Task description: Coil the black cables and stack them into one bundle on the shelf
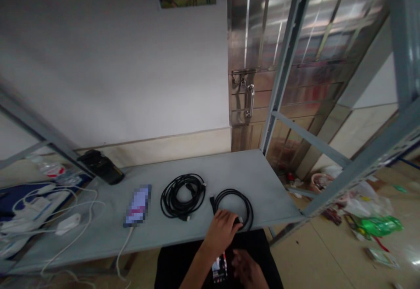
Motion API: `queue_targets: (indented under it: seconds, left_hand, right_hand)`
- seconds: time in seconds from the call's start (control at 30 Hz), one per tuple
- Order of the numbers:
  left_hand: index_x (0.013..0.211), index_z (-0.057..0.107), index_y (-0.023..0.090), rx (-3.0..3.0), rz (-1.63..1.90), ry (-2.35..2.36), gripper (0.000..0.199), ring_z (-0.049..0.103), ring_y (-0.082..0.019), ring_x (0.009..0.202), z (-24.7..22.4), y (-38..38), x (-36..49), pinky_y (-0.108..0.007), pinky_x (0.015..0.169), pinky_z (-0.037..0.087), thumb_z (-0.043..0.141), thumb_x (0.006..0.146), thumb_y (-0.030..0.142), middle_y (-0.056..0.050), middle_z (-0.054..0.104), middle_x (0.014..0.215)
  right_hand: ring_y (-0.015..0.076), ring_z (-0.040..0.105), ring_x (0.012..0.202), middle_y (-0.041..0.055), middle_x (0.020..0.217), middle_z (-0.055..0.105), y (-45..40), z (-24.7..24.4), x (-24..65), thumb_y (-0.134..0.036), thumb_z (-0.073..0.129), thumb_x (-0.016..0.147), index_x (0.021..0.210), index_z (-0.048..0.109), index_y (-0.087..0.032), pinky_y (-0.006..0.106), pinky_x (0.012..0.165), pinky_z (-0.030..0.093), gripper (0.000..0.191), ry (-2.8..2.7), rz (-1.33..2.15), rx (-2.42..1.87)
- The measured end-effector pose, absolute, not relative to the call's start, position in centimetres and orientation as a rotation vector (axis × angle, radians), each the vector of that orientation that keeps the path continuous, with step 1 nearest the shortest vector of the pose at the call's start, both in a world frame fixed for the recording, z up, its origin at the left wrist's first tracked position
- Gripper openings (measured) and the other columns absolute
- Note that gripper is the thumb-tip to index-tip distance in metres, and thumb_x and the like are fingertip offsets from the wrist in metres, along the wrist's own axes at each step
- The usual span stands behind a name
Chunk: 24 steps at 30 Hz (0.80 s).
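My left hand [223, 228] reaches over the front edge of the grey table, its curled fingers on the near side of a small coil of black cable [251, 208]. A dark piece shows at its fingertips, by a connector of that coil. Below the table edge, above my dark-clothed lap, hangs my right hand [244, 266], blurred and in shadow, with its fingers partly spread. A lit phone [219, 268] lies on the lap between the forearms. To the left of the small coil rests a larger coil of black cable [180, 196].
The grey table [243, 171] also bears a phone [138, 206] with a white cable, a black bottle [101, 166], a white adapter [68, 224] and tangled white cables. Metal posts [285, 61] rise at the right. Litter and a green bottle [380, 225] lie on the floor.
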<state>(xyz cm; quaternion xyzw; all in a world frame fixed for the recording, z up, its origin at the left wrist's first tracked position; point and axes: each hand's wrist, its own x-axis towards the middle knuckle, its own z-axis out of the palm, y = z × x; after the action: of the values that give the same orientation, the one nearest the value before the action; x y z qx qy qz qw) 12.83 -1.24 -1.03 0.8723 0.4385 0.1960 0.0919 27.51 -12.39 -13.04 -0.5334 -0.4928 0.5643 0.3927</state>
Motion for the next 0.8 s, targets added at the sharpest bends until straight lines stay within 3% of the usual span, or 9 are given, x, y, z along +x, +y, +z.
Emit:
queue_targets:
  seconds: [0.1, 0.27, 0.33, 0.5, 0.57, 0.67, 0.73, 0.8]
  left_hand:
    - [0.117, 0.068, 0.024, 2.549, 0.627, 1.300, 0.020, 0.078, -0.030, 0.101, -1.7, -1.9, 13.0, -0.049, 0.100, 0.059, 0.056, 0.115, 0.039, -0.009, 0.081, 0.105]
    - [0.126, 0.066, 0.029, 2.227, 0.716, 1.381, 0.029, 0.080, -0.032, 0.095, -2.1, -3.4, 13.5, -0.044, 0.085, 0.061, 0.049, 0.115, 0.049, -0.010, 0.080, 0.099]
    - [0.128, 0.065, 0.029, 1.999, 0.794, 1.389, 0.035, 0.079, -0.031, 0.092, -1.4, -4.0, 13.5, -0.043, 0.082, 0.061, 0.047, 0.114, 0.056, -0.009, 0.079, 0.097]
    - [0.099, 0.062, 0.025, 1.353, 1.113, 1.268, 0.052, 0.072, -0.024, 0.076, 2.7, -4.5, 12.0, -0.039, 0.077, 0.061, 0.043, 0.111, 0.072, -0.005, 0.072, 0.079]
    - [0.091, 0.062, 0.024, 1.160, 1.241, 1.207, 0.057, 0.073, -0.024, 0.076, 4.7, -4.5, 10.5, -0.039, 0.078, 0.062, 0.048, 0.108, 0.076, -0.006, 0.073, 0.079]
    - [0.093, 0.063, 0.022, 0.911, 1.430, 1.105, 0.057, 0.075, -0.025, 0.079, 7.5, -4.6, 7.4, -0.044, 0.082, 0.066, 0.063, 0.100, 0.078, -0.005, 0.074, 0.083]
    - [0.095, 0.064, 0.022, 0.793, 1.539, 1.108, 0.059, 0.076, -0.025, 0.079, 9.1, -4.8, 4.6, -0.045, 0.082, 0.067, 0.076, 0.091, 0.079, -0.004, 0.074, 0.082]
    - [0.094, 0.064, 0.022, 0.686, 1.644, 1.142, 0.063, 0.074, -0.024, 0.076, 10.5, -5.1, 1.6, -0.044, 0.078, 0.067, 0.086, 0.080, 0.080, -0.002, 0.073, 0.080]
  right_hand:
    - [0.0301, 0.077, 0.089, 0.0125, 0.104, 0.080, -10.9, -8.7, 27.8, -0.085, 0.068, 0.089, 0.119, 0.078, -0.022, 0.037, 0.075, 0.062, 0.070, -1.115, 1.393, -1.265]
    - [0.0261, 0.072, 0.078, 0.0084, 0.090, 0.077, -10.1, -4.5, 27.5, -0.082, 0.072, 0.088, 0.106, 0.079, -0.021, 0.037, 0.074, 0.063, 0.065, -1.038, 1.324, -1.241]
    - [0.0270, 0.073, 0.082, 0.0078, 0.089, 0.076, -10.3, -4.5, 27.9, -0.079, 0.076, 0.087, 0.099, 0.079, -0.023, 0.037, 0.075, 0.064, 0.058, -1.012, 1.280, -1.251]
    - [0.0298, 0.076, 0.103, 0.0097, 0.103, 0.078, -10.4, -4.8, 30.4, -0.081, 0.080, 0.083, 0.098, 0.079, -0.025, 0.039, 0.089, 0.067, 0.058, -0.827, 1.153, -1.269]
    - [0.0279, 0.076, 0.094, 0.0109, 0.099, 0.078, -10.0, -4.2, 31.8, -0.083, 0.076, 0.087, 0.094, 0.076, -0.023, 0.041, 0.087, 0.066, 0.060, -0.726, 1.191, -1.208]
    - [0.0259, 0.074, 0.080, 0.0083, 0.086, 0.075, -9.5, -2.4, 34.2, -0.082, 0.084, 0.080, 0.090, 0.070, -0.022, 0.042, 0.079, 0.066, 0.062, -0.538, 1.175, -1.130]
    - [0.0222, 0.069, 0.072, 0.0050, 0.080, 0.070, -9.6, -0.9, 36.3, -0.076, 0.089, 0.078, 0.091, 0.069, -0.022, 0.037, 0.070, 0.063, 0.058, -0.538, 1.112, -1.146]
    - [0.0161, 0.057, 0.061, 0.0012, 0.072, 0.061, -10.1, 0.7, 38.9, -0.071, 0.090, 0.080, 0.092, 0.070, -0.023, 0.028, 0.055, 0.052, 0.054, -0.579, 1.034, -1.193]
